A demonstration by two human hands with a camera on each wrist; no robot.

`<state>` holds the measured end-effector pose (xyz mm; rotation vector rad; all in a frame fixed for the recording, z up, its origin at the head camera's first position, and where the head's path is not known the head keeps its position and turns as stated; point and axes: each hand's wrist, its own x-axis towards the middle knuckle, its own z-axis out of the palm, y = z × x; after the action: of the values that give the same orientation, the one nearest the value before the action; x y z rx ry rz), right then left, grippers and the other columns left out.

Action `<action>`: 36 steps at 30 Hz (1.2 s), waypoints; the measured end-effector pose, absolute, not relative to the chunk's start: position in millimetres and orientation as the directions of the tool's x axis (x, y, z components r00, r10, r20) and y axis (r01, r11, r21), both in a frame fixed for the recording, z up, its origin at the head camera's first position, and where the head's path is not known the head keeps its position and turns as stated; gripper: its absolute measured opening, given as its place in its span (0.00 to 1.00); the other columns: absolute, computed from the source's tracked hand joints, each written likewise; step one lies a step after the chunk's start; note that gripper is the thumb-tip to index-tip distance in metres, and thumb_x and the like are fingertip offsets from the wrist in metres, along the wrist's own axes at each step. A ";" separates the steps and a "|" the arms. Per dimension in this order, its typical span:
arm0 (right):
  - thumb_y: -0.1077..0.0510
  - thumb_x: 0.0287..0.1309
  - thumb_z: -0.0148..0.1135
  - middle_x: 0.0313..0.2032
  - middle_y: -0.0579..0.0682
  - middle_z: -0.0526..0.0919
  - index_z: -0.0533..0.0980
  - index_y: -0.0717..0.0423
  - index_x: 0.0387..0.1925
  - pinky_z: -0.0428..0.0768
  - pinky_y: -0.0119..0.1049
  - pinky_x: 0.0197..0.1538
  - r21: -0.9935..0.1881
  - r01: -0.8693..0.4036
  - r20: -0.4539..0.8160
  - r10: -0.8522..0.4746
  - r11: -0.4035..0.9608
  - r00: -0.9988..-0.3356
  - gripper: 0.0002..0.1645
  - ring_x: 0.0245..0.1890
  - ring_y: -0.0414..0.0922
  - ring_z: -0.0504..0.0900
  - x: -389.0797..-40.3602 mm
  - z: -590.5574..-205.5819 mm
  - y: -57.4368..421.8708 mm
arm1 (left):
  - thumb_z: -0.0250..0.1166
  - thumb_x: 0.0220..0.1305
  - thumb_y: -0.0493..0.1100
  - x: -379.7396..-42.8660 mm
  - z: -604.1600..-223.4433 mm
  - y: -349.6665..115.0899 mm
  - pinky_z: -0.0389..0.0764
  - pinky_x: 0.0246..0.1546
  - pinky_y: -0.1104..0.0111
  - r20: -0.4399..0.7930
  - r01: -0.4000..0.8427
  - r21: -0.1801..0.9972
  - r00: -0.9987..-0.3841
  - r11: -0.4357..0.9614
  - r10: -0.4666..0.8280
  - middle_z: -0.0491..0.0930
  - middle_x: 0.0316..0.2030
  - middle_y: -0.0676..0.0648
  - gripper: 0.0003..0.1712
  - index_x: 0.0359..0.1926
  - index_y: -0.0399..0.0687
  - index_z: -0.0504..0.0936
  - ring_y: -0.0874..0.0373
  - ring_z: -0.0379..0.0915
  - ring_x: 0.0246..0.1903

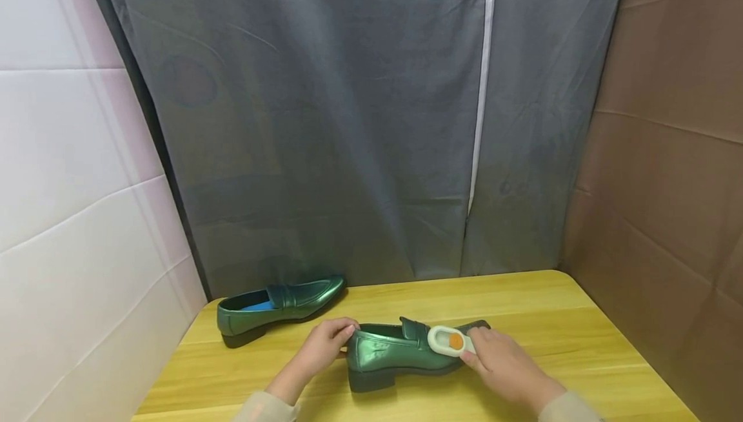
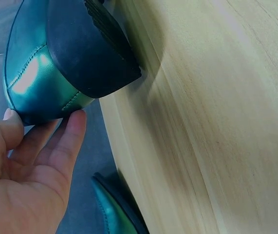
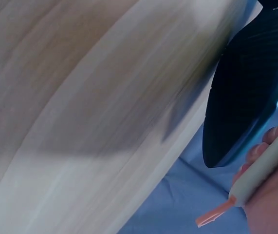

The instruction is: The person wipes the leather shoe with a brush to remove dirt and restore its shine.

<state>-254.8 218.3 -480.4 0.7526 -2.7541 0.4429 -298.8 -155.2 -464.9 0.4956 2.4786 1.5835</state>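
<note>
A metallic green loafer is held just above the front part of a wood-grain bench, its toe toward the right and its dark, ridged sole showing in the right wrist view. Against the side of its front half, as seen from the head, is a white tool, rounded at the end and fitted with an orange piece; whether the tool touches the leather cannot be told. A person's left hand has its grip clamped on the back of the heel, thumb on 1 side and fingers on the other. The right hand has its grip closed round the tool near the loafer's toe; the right wrist view shows fingers wrapped along the white handle, with an orange strip jutting from its end. Both arms wear pale sleeves.

A 2nd green loafer, with a blue patch visible inside, rests upright at the bench's far left corner, well apart from the tool, its toe also toward the right. Behind hangs a gray curtain crossed by 1 white strip, flanked by white cloth at left and brown cloth at right.
</note>
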 end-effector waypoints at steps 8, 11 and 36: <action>0.38 0.75 0.48 0.30 0.34 0.65 0.69 0.46 0.40 0.68 0.32 0.34 -0.164 -0.564 0.333 -0.493 0.809 -0.804 0.17 0.31 0.34 0.64 -253.9 -476.2 199.3 | 0.53 0.78 0.41 -299.6 -464.6 -154.6 0.89 0.40 0.56 0.040 0.186 0.903 -0.934 0.387 0.354 0.83 0.47 0.38 0.15 0.51 0.35 0.82 0.48 0.83 0.47; 0.36 0.76 0.45 0.31 0.35 0.65 0.68 0.46 0.39 0.67 0.33 0.35 -0.144 -0.568 0.309 -0.508 0.811 -0.804 0.19 0.31 0.34 0.64 -253.7 -471.8 188.3 | 0.53 0.78 0.40 -300.6 -464.6 -153.8 0.89 0.40 0.57 0.046 0.194 0.899 -0.933 0.392 0.358 0.83 0.47 0.38 0.15 0.50 0.36 0.82 0.49 0.82 0.47; 0.29 0.71 0.43 0.26 0.42 0.72 0.70 0.51 0.37 0.75 0.37 0.27 0.021 -0.604 0.316 -0.579 0.796 -0.752 0.30 0.26 0.41 0.75 -261.8 -449.7 112.4 | 0.54 0.78 0.41 -299.6 -468.0 -156.6 0.89 0.38 0.59 0.076 0.227 0.886 -0.931 0.403 0.356 0.84 0.46 0.38 0.14 0.49 0.37 0.82 0.48 0.83 0.46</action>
<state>-261.8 112.4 -449.7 0.9063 -2.6785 0.1181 -299.6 -156.6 -468.0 0.5273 2.5249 1.5644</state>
